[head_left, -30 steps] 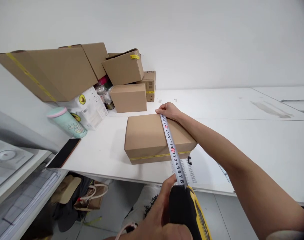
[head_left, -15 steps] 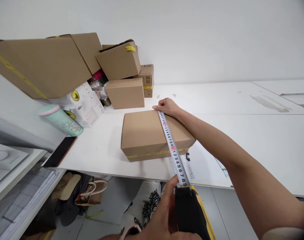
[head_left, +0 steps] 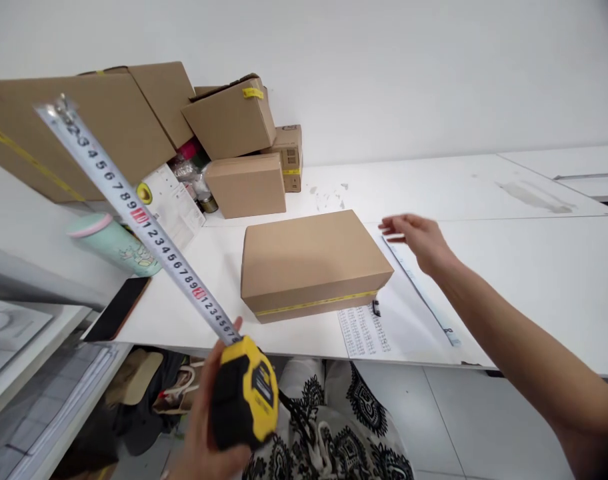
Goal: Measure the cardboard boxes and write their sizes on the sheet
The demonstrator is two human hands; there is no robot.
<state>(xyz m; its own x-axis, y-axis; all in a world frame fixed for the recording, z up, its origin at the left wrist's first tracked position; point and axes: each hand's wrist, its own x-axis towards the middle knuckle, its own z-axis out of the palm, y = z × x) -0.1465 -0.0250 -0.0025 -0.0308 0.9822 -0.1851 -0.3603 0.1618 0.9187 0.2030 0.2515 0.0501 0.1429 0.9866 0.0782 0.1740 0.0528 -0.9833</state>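
A: Hands?
B: Left hand (head_left: 199, 427) wrapped round tape measure (head_left: 244, 395), near left; right hand (head_left: 418, 241) holding nothing, right of box (head_left: 314, 257) on desk (head_left: 559, 267).
A: Tip?
B: Firm grip; blade (head_left: 169, 257) overhangs far, might buckle.

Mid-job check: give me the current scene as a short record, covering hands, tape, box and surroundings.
left hand: gripping the black-and-yellow tape measure
right hand: holding nothing, fingers loosely extended, right of the box
blade: extended, slanting up and left, off the box
box: closed, on the white table, yellow tape along its near side
near the box: printed sheet at its near right corner
table's left end: mint tumbler
back left: stacked cartons
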